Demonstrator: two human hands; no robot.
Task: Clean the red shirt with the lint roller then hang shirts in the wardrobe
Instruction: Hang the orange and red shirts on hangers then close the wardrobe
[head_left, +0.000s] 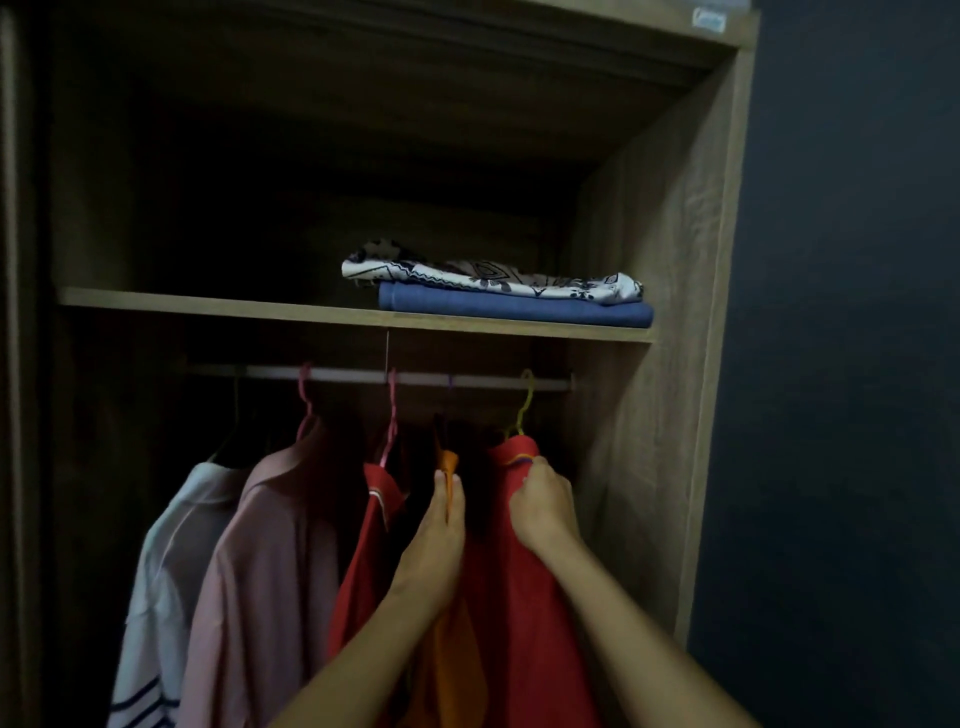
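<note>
I see my right hand (543, 501) gripping the collar of the red shirt (519, 571), which hangs on a yellow hanger (524, 410) from the wardrobe rail (363, 375). My left hand (436, 545) pinches the orange shirt (448, 670) just beside it.

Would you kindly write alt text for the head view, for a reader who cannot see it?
A person's left hand pinches an orange garment while the right hand grips the collar of a red shirt on a yellow hanger, hooked on the wardrobe rail. Folded clothes lie on the shelf above.
</note>
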